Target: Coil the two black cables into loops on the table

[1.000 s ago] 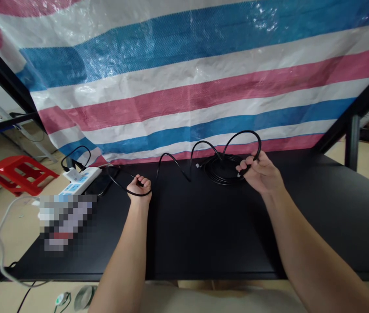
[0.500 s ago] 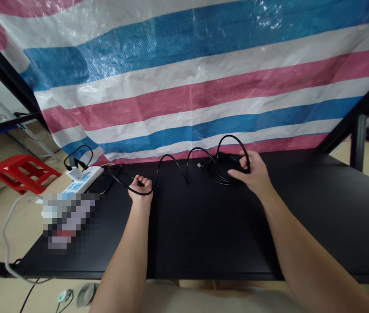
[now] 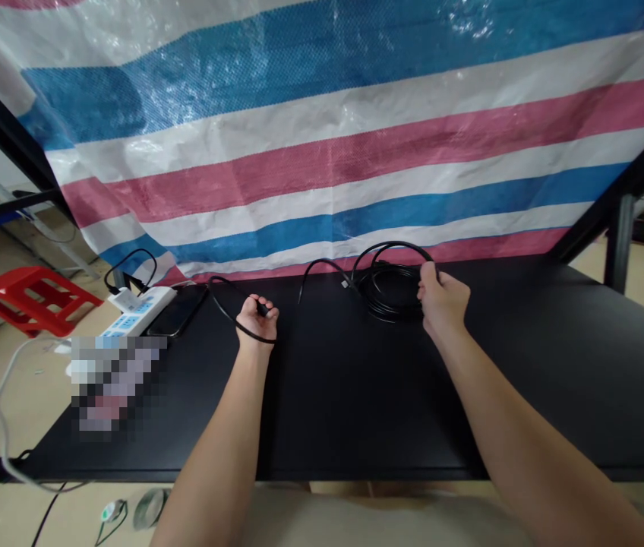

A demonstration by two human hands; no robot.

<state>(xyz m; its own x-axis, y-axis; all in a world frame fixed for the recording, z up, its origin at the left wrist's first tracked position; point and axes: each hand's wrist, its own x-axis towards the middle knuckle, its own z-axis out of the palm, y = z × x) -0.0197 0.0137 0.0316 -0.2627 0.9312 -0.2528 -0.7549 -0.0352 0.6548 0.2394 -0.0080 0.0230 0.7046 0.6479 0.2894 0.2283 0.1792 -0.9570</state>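
Head view: the coiled part of the black cable (image 3: 372, 302) lies at the back of the tabletop (image 3: 345, 395), just left of the right hand (image 3: 441, 300), whose fingers grasp a loop at the coil's right rim. The left hand (image 3: 257, 319) is clenched on the loose strand, well apart from the coil. The strand's long axis runs left to right between the hands. The right hand is the nearer to the coil. Against a second ago, the raised loop sits lower on the coil, the left hand has shifted rightward, and fewer arches stand between the hands.
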